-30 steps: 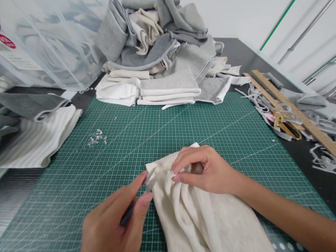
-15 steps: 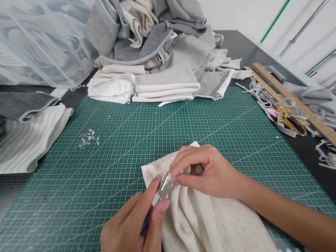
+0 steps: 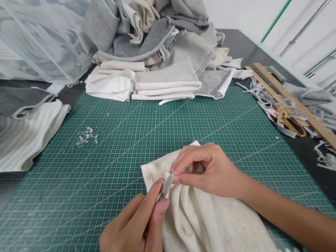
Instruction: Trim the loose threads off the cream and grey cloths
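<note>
A cream knit fabric piece lies bunched in front of me, its folded end pointing away. My left hand is closed around a pair of thread snips; the metal blades stick out past thumb and forefinger, and the handle is mostly hidden in the palm. The blade tips reach the fingertips of my right hand. That hand pinches a bit of the cream fabric near its far edge; the exact spot between the fingertips is hard to make out.
Under the work lies a green cutting mat with a few thread scraps. Folded fabrics are piled at the back, beside a clear plastic bin. To the right are wooden rulers, gold-handled scissors and fabric strips.
The left fingers have squeezed in on the snips, and less of the blue handle shows. The blades have come closer to the right fingertips. My right hand has hardly moved.
</note>
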`<state>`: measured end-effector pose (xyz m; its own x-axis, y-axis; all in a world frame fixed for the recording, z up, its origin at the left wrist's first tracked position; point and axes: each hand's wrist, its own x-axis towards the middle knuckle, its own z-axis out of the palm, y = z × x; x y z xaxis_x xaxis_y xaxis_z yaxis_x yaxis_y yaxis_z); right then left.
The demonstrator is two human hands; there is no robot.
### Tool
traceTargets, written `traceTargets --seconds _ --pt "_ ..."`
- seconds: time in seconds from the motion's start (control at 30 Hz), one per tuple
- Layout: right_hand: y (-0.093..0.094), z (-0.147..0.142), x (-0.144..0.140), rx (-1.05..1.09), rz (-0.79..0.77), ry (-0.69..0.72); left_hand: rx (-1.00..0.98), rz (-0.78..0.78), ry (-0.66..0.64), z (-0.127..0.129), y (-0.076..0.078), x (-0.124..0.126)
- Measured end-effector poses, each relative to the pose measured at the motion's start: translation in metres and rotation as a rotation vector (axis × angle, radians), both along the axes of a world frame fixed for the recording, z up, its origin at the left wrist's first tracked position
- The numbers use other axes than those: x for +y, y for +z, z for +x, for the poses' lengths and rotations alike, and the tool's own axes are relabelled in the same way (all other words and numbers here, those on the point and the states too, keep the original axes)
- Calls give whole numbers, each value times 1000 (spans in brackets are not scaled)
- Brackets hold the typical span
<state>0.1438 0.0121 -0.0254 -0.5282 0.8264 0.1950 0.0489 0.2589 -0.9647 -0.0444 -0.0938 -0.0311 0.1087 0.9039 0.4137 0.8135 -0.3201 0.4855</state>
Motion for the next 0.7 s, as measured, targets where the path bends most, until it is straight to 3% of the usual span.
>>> traceTargets --seconds 0.33,0.5,0.7 --pt "-2 1 -1 12 -32 -12 -39 23 27 1 4 3" --pt "-1 1 -1 -37 -14 -10 -181 17 220 -4 5 -4" --pt "-2 1 -1 -20 15 5 26 42 343 -27 4 1"
